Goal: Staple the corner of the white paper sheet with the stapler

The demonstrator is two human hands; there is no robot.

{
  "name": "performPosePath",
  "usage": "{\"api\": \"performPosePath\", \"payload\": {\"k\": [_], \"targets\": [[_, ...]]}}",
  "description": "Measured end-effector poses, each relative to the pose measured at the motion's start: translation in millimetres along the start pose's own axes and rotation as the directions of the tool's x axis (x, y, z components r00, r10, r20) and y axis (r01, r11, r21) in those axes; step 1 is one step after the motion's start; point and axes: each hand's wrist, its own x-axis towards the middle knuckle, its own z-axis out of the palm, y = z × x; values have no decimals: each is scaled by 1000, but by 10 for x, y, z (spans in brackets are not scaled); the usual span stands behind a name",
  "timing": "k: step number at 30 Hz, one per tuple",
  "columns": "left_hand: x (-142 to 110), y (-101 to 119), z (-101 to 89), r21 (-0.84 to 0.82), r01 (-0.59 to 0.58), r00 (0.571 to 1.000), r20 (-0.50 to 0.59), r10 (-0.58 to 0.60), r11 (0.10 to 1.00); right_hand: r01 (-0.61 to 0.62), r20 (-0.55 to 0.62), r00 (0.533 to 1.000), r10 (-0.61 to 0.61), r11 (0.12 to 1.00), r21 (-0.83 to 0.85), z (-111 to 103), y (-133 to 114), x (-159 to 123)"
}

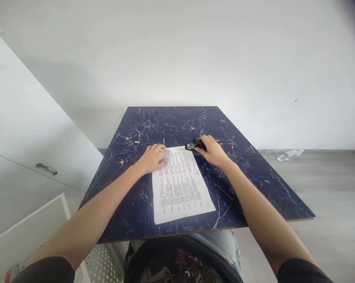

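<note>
Pale wall (pixel 177 63) backs a dark blue counter (pixel 177 125) veined like marble, with a white cabinet (pixel 47 129) on the left and a clear plastic piece (pixel 290 155) lying on the floor (pixel 328 184) to the right. Printed paper (pixel 180 184) lies flat on the counter, its lower edge towards the person, within easy reach of both arms.

The left hand (pixel 154 158) is open, palm down on the paper's upper left edge, seemingly to stop it sliding. The right hand (pixel 214 151) is closed around a black tool, probably a stapler (pixel 192 146), though the fingers hide much of it; its front end meets the paper's top right corner, a spot outside the main block of text.

Dense print fills the paper, with short lines near the bottom and larger marks in the right margin, all too small to read. No brand can be made out on the stapler.
</note>
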Motion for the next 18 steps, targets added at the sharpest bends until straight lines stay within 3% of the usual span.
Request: {"api": "performPosePath", "payload": {"k": [4, 7, 11, 18], "targets": [[-2, -37, 53, -12, 23, 1000, -3, -23, 1000, 187, 77, 978, -196, 975, 118, 139, -508, -4], [-5, -60, 93, -29, 41, 999, -31, -41, 999, 290, 136, 941, -309, 946, 144, 254, -751, -33], [-4, -64, 107, -38, 53, 998, -44, -55, 998, 355, 167, 916, -365, 931, 83, 388, -861, -47], [6, -55, 93, -114, 81, 995, -44, -86, 990, 302, 135, 946, -295, 953, -33, 496, -840, -10]]}}
